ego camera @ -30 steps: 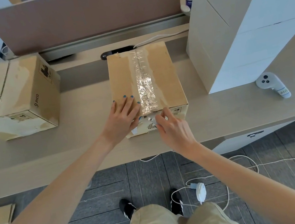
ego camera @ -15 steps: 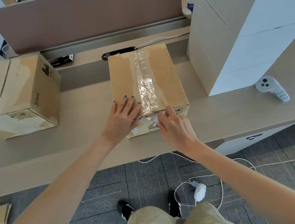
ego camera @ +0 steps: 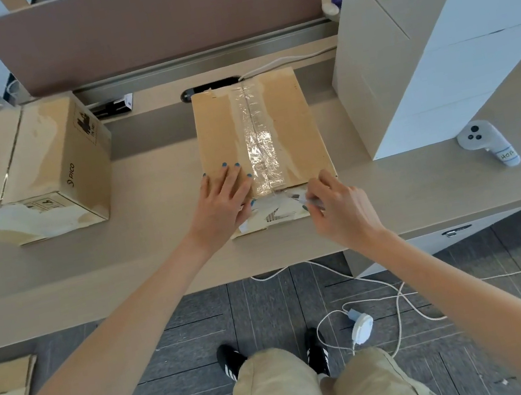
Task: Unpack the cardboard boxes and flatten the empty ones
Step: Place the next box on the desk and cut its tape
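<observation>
Hands (ego camera: 223,200) on taped box (ego camera: 218,135), white cartons (ego camera: 430,63) just beside.

2 cardboard boxes (ego camera: 260,134) (ego camera: 28,172), 2 hands (ego camera: 222,204) (ego camera: 345,213)

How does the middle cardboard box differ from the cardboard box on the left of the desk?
The middle box is flatter, with clear tape along its top seam; the left box is taller, its seam bare. The left hand presses the middle box while the right hand pinches the tape end; the left box is untouched. Both are closed.
</observation>
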`<state>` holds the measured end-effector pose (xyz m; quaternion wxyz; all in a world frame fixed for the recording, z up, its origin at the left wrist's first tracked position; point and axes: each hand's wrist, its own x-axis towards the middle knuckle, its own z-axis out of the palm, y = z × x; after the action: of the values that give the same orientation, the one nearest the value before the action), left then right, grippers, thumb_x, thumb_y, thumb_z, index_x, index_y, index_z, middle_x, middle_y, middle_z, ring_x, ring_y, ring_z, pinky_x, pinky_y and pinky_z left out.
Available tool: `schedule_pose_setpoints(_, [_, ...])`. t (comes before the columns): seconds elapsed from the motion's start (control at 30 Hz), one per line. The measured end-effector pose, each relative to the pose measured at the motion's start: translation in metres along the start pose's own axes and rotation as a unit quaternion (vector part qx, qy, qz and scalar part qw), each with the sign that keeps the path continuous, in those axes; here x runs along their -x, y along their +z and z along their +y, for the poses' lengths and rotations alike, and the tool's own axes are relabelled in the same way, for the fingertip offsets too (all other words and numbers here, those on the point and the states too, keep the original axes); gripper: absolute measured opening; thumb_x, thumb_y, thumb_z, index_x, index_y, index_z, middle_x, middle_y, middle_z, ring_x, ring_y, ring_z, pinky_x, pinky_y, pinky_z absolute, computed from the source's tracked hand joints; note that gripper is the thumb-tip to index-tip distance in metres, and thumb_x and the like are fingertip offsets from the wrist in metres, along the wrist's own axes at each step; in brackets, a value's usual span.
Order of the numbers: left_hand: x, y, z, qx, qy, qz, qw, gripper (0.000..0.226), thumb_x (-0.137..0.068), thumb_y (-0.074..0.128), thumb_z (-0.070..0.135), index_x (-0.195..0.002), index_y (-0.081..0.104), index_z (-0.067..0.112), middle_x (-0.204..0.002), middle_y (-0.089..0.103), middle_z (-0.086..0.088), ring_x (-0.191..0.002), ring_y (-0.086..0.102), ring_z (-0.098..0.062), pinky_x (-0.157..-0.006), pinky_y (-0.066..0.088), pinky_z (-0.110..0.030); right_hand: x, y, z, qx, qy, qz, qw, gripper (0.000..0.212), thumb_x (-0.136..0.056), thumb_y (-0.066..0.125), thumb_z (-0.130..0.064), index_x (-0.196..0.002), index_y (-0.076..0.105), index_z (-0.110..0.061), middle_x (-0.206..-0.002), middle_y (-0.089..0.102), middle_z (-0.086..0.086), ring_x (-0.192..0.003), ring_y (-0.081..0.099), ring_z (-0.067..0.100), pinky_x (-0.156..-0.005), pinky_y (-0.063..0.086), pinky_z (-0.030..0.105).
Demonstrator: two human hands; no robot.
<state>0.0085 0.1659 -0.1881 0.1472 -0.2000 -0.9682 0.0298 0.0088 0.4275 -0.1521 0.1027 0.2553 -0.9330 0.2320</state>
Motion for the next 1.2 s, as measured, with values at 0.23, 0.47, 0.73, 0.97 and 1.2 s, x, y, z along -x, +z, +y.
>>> schedule_pose_setpoints(0.23, [-0.014,-0.018,0.005,0.094,-0.09,-0.028,0.991,0.042,-0.099,0.03,0.041,-0.126,0.052,0.018,-0.138,0.048,-0.003,-0.127,0.045,-0.03,-0.106,0.031,-0.048,-0.053,-0.011,0.006,0.014,0.026,0.006,1.0,0.009,-0.087,0.056,-0.013,-0.088,0.048,-0.01,-0.089,0.049,0.001,-0.052,0.049,0.026,-0.045,0.045,0.032])
schedule_pose_setpoints(0.47, [-0.071,-0.002,-0.014,0.126,-0.181,-0.049,0.974,0.05,-0.095,0.027,0.043,-0.131,0.049,0.017,-0.143,0.043,-0.006,-0.132,0.038,-0.029,-0.111,0.023,-0.056,-0.119,0.019,0.01,0.011,0.084,-0.066,0.994,0.011,-0.094,0.054,-0.02,-0.099,0.046,-0.013,-0.102,0.047,0.002,-0.066,0.05,0.027,-0.058,0.035,0.031])
schedule_pose_setpoints(0.73, [-0.138,0.034,-0.062,0.133,-0.226,-0.052,0.964,0.045,-0.099,0.042,0.042,-0.136,0.045,0.015,-0.152,0.036,-0.005,-0.142,0.03,-0.028,-0.113,0.019,-0.056,-0.206,0.05,0.028,-0.003,0.096,-0.07,0.993,0.015,-0.094,0.053,-0.025,-0.102,0.048,-0.013,-0.105,0.048,0.005,-0.072,0.056,0.031,-0.067,0.048,0.045])
schedule_pose_setpoints(0.97, [-0.188,0.051,-0.109,0.167,-0.259,-0.042,0.95,0.049,-0.1,0.045,0.042,-0.14,0.044,0.014,-0.148,0.04,-0.004,-0.141,0.031,-0.025,-0.117,0.015,-0.056,-0.286,0.065,0.041,-0.012,0.103,-0.064,0.993,0.014,-0.095,0.051,-0.026,-0.101,0.047,-0.015,-0.104,0.052,0.002,-0.076,0.055,0.027,-0.065,0.042,0.037])
schedule_pose_setpoints(1.2, [-0.198,0.061,-0.124,0.185,-0.252,-0.025,0.95,0.037,-0.099,0.046,0.047,-0.12,0.055,0.018,-0.116,0.058,0.001,-0.112,0.051,-0.023,-0.114,0.023,-0.05,-0.328,0.077,0.05,-0.017,0.15,-0.116,0.982,0.012,-0.094,0.051,-0.024,-0.102,0.049,-0.014,-0.097,0.064,0.007,-0.087,0.057,0.031,-0.07,0.04,0.036])
